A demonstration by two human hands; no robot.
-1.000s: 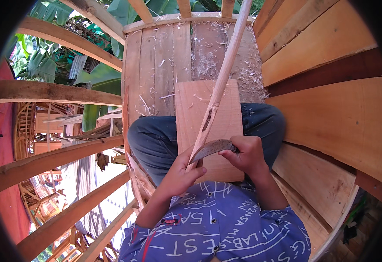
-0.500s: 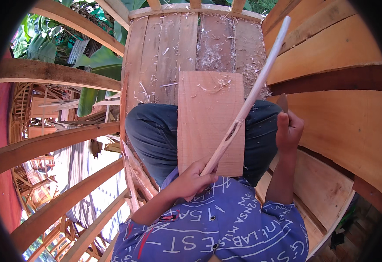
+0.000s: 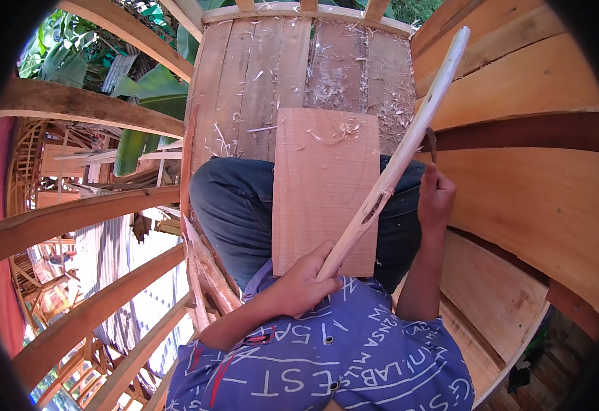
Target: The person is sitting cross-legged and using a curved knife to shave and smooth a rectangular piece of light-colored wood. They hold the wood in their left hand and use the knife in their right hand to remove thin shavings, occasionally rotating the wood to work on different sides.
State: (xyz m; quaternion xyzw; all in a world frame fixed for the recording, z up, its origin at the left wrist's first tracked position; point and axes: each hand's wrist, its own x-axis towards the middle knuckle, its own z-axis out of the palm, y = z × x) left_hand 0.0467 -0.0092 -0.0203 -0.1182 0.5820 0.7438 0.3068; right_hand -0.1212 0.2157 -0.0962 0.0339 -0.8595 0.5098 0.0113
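At frame's centre right, a pale stick slants up from the left hand, wrapped round its lower end; the right hand grips a curved knife, best stroked outward.

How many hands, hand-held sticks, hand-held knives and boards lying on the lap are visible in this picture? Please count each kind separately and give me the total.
Hands: 2 (left hand and right hand)
Hand-held stick: 1
Hand-held knife: 1
Board on the lap: 1
Total: 5
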